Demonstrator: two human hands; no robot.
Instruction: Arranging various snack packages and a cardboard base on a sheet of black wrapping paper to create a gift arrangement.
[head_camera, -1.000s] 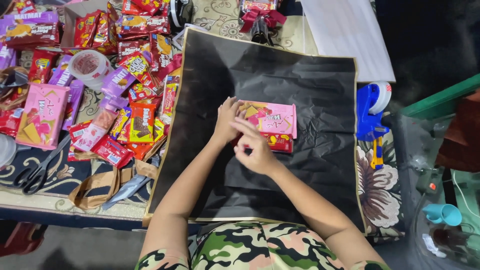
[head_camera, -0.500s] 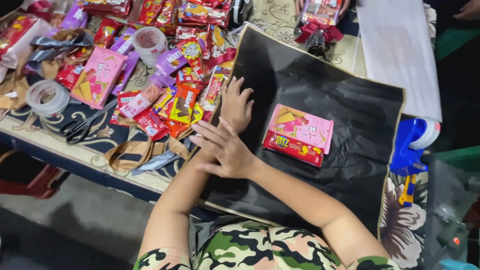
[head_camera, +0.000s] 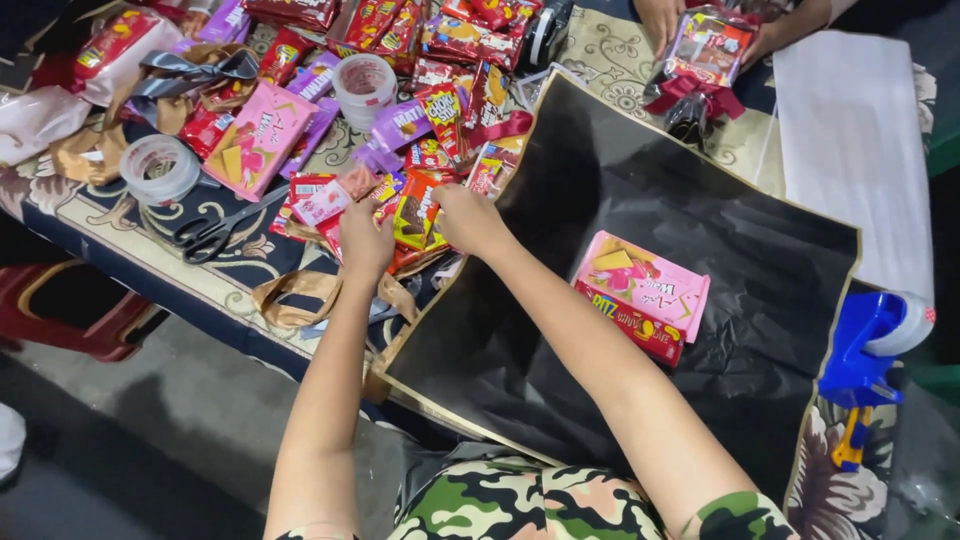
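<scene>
my left hand (head_camera: 365, 240) is down in the heap of snack packets (head_camera: 400, 150), knuckles up, fingers curled into the wrappers; i cannot tell which one it has, if any. my right hand (head_camera: 470, 218) is just beside it, fingers bent over the top edge of a brown and green snack packet (head_camera: 415, 210) that lies between the two hands, and it looks to be pinching that packet at its corner. both hands sit right at the left edge of the black wrapping sheet (head_camera: 640, 200), which is spread flat with a thin gold border.

on the sheet, well apart from my hands, a pink wafer pack (head_camera: 645, 285) lies on top of a red cracker box (head_camera: 635, 325), the two touching. at the sheet's right edge stands a blue tape dispenser (head_camera: 865, 340).

further left of the heap, another pink pack (head_camera: 258, 140) lies flat, with black scissors (head_camera: 215, 230) near it and a clear tape roll (head_camera: 160, 170) beside those. a second clear roll (head_camera: 365, 88) sits up in the pile. tan ribbon (head_camera: 300, 295) loops at the table edge below my left hand. a white paper sheet (head_camera: 850, 140) lies at the far right.

across the table, another person's hands (head_camera: 665, 20) hold a wrapped bundle with red ribbon (head_camera: 705, 60).
</scene>
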